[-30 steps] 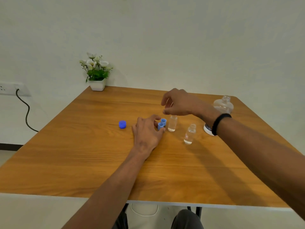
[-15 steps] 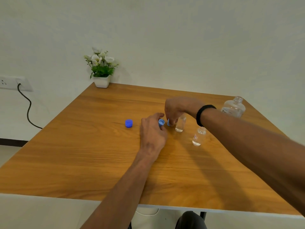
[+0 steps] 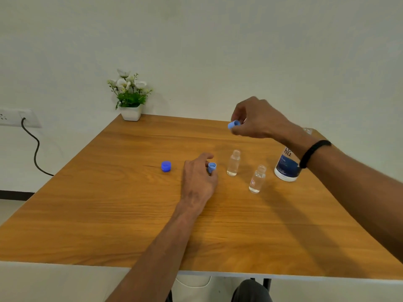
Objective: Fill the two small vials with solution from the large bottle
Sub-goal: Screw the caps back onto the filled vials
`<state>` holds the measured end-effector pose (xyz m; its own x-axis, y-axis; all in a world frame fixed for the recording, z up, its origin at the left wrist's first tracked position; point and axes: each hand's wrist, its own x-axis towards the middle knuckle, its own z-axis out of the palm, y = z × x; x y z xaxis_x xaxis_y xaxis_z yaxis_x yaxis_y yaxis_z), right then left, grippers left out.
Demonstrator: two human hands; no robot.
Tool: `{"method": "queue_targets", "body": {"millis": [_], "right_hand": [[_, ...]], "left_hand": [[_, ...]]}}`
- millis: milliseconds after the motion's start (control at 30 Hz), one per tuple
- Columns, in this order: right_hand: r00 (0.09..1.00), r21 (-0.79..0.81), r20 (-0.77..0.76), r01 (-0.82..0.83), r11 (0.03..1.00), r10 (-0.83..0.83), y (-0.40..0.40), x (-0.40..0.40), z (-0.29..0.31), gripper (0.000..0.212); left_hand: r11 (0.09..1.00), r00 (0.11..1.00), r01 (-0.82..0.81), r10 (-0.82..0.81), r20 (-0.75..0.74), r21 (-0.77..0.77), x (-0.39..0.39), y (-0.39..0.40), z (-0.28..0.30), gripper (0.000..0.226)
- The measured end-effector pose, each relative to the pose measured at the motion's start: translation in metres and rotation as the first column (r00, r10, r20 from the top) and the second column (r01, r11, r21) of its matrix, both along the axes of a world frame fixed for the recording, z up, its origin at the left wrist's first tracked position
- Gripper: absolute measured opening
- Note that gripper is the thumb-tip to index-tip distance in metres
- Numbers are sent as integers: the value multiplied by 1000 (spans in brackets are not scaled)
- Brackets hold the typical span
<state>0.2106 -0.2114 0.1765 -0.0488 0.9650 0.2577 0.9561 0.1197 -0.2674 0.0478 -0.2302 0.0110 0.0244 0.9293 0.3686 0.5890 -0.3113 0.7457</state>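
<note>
Both hands pinch light-blue caps [image 3: 234,124]; two clear vials [image 3: 233,163] stand uncapped, part-filled.

Large bottle [image 3: 286,164], far right: label shows "nu", rest hidden by the wrist. Near vial [image 3: 257,179] has a small label, unreadable.

One head-worn wide-angle view looks forward and down across the table [image 3: 130,214], apparently from fairly close.
</note>
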Motion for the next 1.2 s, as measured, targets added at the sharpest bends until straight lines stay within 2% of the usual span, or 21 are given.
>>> {"method": "queue_targets", "body": {"millis": [100,233,300,400,467,567,733,1000,1200], "right_hand": [[996,111,-91,35,993,-25,-27,22,3,19],[957,166,-285,100,981,-49,-60,47,-17,17],[900,173,-433,145,974,-57,-74,56,-33,17],[761,160,-648,165,973,-23,-92,61,-57,21],[686,179,-727,164,970,19,-101,62,-72,23],[650,221,-756,144,965,77,-108,58,-89,26],[627,286,-769,163,944,124,-110,57,-106,27],[497,277,-855,194,941,149,-110,63,-122,29],[495,283,-853,172,943,166,-111,60,-125,29]], "left_hand": [[1000,1000,26,-26,-3,10,0,2,-2,47],[999,999,39,-39,-16,6,-1,1,-2,50],[998,999,45,-45,-22,33,-1,-2,1,51],[984,999,38,-36,-10,173,2,-13,9,43],[963,997,82,-79,-20,256,5,-22,12,35],[933,981,192,-177,-76,305,10,-33,12,32],[925,956,289,-263,-131,248,23,-45,14,42],[928,938,331,-304,-166,172,30,-42,12,46],[925,934,345,-323,-152,157,43,-36,10,50]]}}
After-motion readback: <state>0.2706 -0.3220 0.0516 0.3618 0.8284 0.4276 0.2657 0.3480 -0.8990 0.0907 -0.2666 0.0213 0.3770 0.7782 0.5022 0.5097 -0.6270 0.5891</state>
